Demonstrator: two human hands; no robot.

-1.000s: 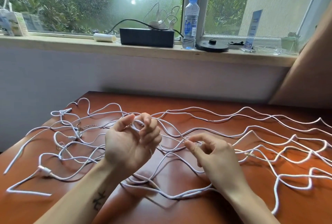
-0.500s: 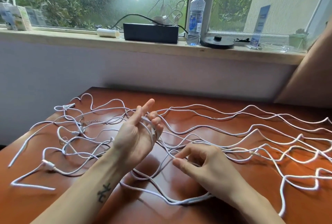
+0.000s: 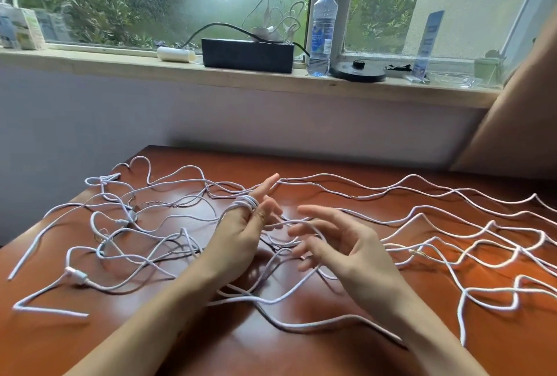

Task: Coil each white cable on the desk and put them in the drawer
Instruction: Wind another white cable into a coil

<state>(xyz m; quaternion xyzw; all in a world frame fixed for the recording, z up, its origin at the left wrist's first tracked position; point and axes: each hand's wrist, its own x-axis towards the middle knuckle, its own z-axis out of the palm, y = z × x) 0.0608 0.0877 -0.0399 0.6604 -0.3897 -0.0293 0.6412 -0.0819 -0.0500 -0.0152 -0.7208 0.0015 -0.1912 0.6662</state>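
Left hand: hovering palm-up over the glossy reddish-brown wooden desk, with the forefinger pointing away from the person and the thumb lying against its side, holding the wraps in place.
Thin white cable: sitting in several tight turns around the base of that forefinger, just under the thumb tip. Its free length is dropping off the near side of the finger and trailing toward the right fingers.
Right hand: hanging just beside the left hand, fingers spread and loosely straight, gripping nothing. One strand of the white cable is crossing in front of its blurred fingertips; I cannot tell whether it is touching them.
Tangled white cables: lying heaped on the desk outside the left fingers, looping over one another, with a white plug end nearer the person.
Wavy white cables: stretching across the desk outside the right fingers.
In the way: loose strands are crossing beneath both palms and between the two hands, overlapping the trailing length.
Beyond the fingertips: a black rectangular box and a clear plastic bottle with a blue cap are standing on the windowsill.
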